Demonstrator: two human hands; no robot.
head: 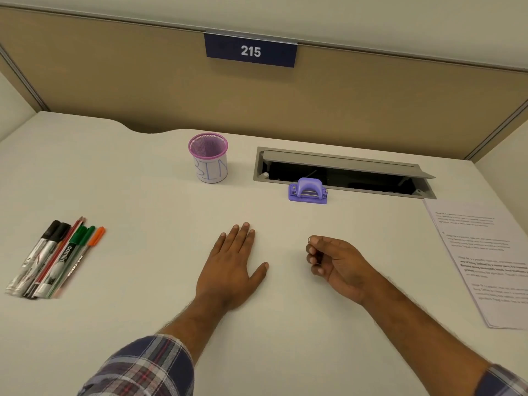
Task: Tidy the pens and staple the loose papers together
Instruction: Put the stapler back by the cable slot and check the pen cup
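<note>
While the pens lie bundled far left on the surface, long axes running away and slightly rightward, the left hand rests flat and empty nearer them; the right hand curls loosely, holding nothing, papers to its right

A bundle of pens and markers is laid side by side at the desk's left. Printed papers are stacked at the right edge. A purple stapler is set upright between them, farther back.
</note>
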